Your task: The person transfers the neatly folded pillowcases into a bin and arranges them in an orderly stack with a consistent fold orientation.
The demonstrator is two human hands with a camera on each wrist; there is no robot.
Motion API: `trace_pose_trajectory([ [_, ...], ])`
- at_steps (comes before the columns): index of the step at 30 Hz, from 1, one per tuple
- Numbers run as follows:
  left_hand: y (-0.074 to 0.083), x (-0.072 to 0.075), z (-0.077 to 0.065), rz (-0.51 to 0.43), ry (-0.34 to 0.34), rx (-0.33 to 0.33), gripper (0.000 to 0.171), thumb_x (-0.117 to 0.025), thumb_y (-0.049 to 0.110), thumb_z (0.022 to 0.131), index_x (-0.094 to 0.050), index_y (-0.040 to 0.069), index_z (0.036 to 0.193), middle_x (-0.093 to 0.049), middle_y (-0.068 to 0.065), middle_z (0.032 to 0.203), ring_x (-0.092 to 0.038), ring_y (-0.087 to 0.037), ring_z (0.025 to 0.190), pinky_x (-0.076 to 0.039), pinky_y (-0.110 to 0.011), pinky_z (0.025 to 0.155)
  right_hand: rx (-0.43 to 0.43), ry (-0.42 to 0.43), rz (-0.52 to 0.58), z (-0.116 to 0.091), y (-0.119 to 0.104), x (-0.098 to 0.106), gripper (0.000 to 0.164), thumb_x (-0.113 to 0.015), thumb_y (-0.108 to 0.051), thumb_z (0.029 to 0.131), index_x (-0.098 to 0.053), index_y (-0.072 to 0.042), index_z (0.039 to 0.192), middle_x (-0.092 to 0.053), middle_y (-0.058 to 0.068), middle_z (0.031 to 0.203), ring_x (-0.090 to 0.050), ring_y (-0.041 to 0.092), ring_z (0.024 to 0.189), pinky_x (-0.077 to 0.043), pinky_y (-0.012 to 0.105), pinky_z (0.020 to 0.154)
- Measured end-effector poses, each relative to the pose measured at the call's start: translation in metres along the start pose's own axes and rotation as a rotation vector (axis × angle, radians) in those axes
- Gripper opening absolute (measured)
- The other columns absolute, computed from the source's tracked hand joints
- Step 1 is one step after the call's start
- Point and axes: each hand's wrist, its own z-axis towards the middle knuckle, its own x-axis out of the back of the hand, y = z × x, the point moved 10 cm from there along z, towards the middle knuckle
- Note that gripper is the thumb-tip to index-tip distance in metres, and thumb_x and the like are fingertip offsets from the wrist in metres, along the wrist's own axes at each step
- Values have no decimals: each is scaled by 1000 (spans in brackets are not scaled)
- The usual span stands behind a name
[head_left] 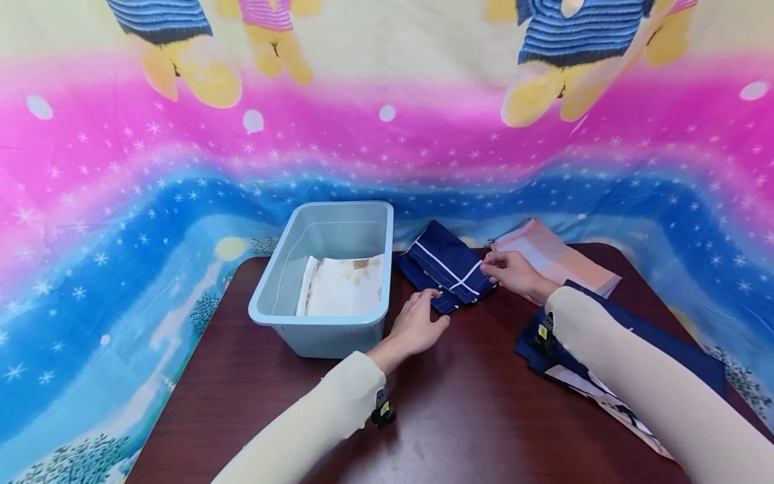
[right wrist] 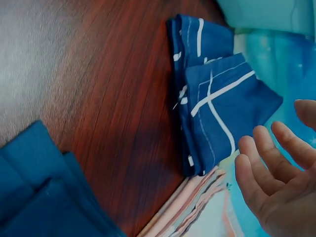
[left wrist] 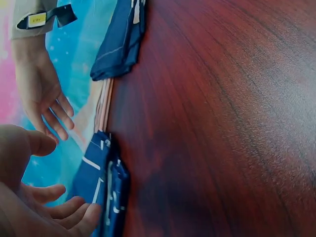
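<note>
head view has the folded navy cloth (head_left: 446, 254) lying just ahead, between the left hand (head_left: 416, 325) at its near edge and the right hand (head_left: 514, 269) by its right corner — long side slanting far-left to near-right. hands are apart, fingers loose, gripping nothing — honestly can't tell which is nearer or if either's touching it.

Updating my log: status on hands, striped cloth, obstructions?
Left hand, right hand holding nothing, near striped cloth. Cloth folded on table beside tub. Nothing seen on top.
</note>
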Motion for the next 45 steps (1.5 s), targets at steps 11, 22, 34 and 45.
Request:
trace_pose_trajectory([
  [11,-33,-23,20,-168,16,148,58,-60,25,99,-44,6,151,-50,-15,153,-47,-30,143,-39,-47,117,12,43,-150,12,13,-1,29,-55,-15,104,-61,10,119,-60,30,128,-57,44,121,-49,50,98],
  [22,-59,-34,34,-174,34,203,68,-63,26,96,-37,3,154,-46,-20,155,-42,-34,146,-36,-46,120,-91,32,-87,24,37,-10,51,-51,-21,105,-44,12,144,-45,34,147,-44,48,137,-44,55,108],
  [34,-58,-44,35,-148,-37,206,73,-61,30,97,-31,4,157,-40,-19,159,-32,-36,150,-33,-48,121,-119,-16,-97,26,49,-22,64,-50,-21,106,-22,9,155,-29,37,156,-30,52,144,-30,61,118],
  [45,-60,-40,36,-201,-2,215,72,-62,27,96,-30,3,156,-44,-22,155,-37,-39,146,-36,-49,119,-130,-12,-118,31,50,-24,58,-49,-23,106,-33,9,152,-33,32,158,-32,48,147,-30,57,120],
])
